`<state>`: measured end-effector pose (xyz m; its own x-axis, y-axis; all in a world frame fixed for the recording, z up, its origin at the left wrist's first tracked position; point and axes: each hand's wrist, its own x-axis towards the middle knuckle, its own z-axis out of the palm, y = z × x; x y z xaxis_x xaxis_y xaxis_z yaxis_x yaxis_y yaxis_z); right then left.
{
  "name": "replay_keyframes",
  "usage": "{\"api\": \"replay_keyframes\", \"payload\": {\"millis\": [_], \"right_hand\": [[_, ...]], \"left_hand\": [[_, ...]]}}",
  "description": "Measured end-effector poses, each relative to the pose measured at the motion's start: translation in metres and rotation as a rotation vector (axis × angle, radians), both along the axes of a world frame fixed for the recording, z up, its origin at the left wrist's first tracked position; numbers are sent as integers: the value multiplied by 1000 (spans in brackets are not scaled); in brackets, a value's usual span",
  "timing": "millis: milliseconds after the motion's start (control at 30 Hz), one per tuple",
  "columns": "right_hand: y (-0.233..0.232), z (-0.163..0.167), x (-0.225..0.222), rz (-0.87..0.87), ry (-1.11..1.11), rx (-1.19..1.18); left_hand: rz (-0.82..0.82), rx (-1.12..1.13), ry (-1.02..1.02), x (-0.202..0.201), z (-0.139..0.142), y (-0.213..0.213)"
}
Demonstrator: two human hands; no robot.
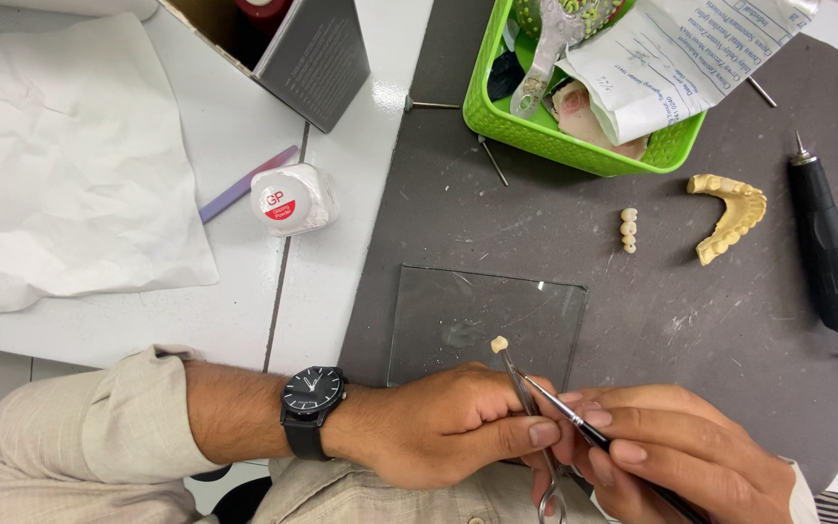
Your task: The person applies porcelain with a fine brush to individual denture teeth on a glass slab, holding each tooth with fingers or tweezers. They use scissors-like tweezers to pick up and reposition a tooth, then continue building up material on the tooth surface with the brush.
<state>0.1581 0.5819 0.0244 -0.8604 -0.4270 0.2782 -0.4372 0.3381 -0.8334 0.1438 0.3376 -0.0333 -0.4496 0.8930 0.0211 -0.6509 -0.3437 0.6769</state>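
left hand [438, 427] pinches steel forceps [516, 378] clamping a small ivory tooth [499, 343]; right hand's [671, 446] grip closes on a thin brush [574, 417].

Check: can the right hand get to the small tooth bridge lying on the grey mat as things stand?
Probably not freely: the right hand holds a fine brush. The tooth bridge lies uncovered on the grey mat, nothing between.

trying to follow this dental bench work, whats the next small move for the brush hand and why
Probably bring the fine brush in the right hand up to the small tooth piece. The left hand holds that piece up in metal forceps over the glass slab, and the brush tip sits just below it, not clearly touching.
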Motion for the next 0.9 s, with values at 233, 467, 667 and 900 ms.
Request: {"api": "replay_keyframes", "payload": {"millis": [233, 467, 667, 900], "right_hand": [[-3, -2, 2, -27, 52, 36], [1, 3, 2, 42, 33, 77], [3, 3, 1, 81, 35, 99], [5, 4, 0, 105, 44, 120]], "left_hand": [[33, -78, 159, -2, 2, 0], [48, -101, 213, -2, 4, 2], [46, -107, 192, -2, 4, 1], [44, -92, 156, 0, 2, 3]]}}
